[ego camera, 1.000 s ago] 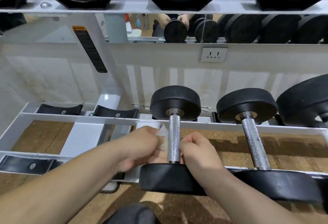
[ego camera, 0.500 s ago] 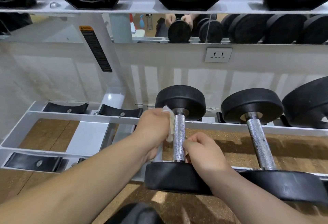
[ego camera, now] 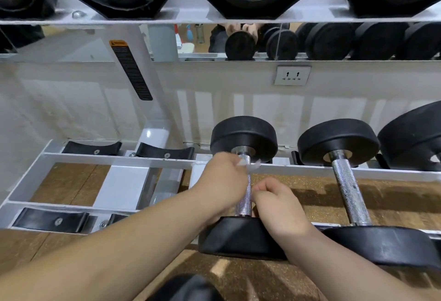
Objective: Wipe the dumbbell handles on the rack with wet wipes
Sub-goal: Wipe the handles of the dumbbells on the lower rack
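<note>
Fingers (ego camera: 235, 161) of left hand (ego camera: 222, 179) pinch wet wipe (ego camera: 253, 165), now slid up handle (ego camera: 244, 201) to far head (ego camera: 243, 136); right hand (ego camera: 280, 205) grips near end. One pass done, I judge; neighbour handle (ego camera: 348, 188) on rack (ego camera: 119, 158) next.

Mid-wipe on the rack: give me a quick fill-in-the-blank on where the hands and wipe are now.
The left hand presses the wet wipe on the handle at its ____ end, by the back head.
The right hand holds the same handle at its ____ end.
The neighbouring dumbbell lies to the ____ of this one.
Missing words: far; near; right.
</note>
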Available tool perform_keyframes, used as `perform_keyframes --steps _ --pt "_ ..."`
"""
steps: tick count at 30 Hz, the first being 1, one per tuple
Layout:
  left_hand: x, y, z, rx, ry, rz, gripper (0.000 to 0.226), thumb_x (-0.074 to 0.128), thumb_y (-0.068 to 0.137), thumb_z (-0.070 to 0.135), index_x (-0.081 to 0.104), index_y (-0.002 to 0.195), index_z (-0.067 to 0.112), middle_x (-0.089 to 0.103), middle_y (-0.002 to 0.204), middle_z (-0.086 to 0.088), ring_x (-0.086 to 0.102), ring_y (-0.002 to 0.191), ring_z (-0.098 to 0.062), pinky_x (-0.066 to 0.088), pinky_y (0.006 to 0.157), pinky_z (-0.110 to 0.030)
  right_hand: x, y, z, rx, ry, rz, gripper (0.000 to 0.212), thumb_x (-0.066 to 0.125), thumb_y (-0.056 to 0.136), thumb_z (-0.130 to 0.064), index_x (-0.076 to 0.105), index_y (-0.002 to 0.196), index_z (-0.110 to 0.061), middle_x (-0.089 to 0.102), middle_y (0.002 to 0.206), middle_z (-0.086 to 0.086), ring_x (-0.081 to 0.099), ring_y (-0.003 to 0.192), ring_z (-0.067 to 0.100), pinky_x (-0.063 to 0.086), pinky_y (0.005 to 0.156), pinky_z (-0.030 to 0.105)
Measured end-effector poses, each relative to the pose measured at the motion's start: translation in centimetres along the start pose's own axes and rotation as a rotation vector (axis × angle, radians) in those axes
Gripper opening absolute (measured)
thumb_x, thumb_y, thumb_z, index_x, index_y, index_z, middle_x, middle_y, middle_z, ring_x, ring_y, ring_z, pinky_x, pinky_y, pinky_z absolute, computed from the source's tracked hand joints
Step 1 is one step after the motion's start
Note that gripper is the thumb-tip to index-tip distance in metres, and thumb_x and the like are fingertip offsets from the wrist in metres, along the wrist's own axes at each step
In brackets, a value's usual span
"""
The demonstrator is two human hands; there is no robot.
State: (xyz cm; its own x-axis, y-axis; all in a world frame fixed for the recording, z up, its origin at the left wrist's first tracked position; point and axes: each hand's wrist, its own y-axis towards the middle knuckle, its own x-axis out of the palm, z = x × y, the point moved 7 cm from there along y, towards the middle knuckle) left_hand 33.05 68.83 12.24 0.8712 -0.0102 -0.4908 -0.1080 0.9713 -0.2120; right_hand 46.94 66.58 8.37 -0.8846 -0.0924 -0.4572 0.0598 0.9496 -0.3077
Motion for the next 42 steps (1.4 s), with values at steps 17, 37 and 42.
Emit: perform_keyframes --steps 17,37,42 --pt "0.2 -0.3 -0.1 0.172 0.117 -0.021 0.037 0.048 0.103 0.016 0.054 0.067 0.010 0.054 0.064 -0.005 0.043 0.063 -0.015 0.038 0.061 -0.030 0.4 0.7 0.5 0.022 0.101 -0.021 0.012 0.053 0.088 -0.011 0.063 0.082 -0.016 0.065 0.077 0.006 0.060 0.081 0.030 0.042 0.071 0.036" --pt "-4.9 -2.5 -4.0 -0.133 -0.332 -0.071 0.028 0.052 0.101 0.005 0.079 0.107 0.009 0.080 0.100 -0.011 0.071 0.081 -0.020 0.060 0.082 -0.031 0.1 -0.4 0.0 0.024 0.097 -0.035 0.010 0.057 0.089 -0.017 0.066 0.087 -0.013 0.065 0.075 0.003 0.060 0.079 0.026 0.047 0.074 0.041" --pt "-3.3 -2.4 -5.7 -0.380 -0.644 -0.071 0.028 0.051 0.101 0.024 0.075 0.104 0.010 0.078 0.101 -0.016 0.073 0.083 -0.027 0.059 0.085 -0.041 0.2 -0.6 -0.5 0.038 0.089 -0.043 0.010 0.067 0.086 -0.016 0.065 0.088 -0.007 0.064 0.072 0.003 0.058 0.071 0.021 0.045 0.070 0.037"
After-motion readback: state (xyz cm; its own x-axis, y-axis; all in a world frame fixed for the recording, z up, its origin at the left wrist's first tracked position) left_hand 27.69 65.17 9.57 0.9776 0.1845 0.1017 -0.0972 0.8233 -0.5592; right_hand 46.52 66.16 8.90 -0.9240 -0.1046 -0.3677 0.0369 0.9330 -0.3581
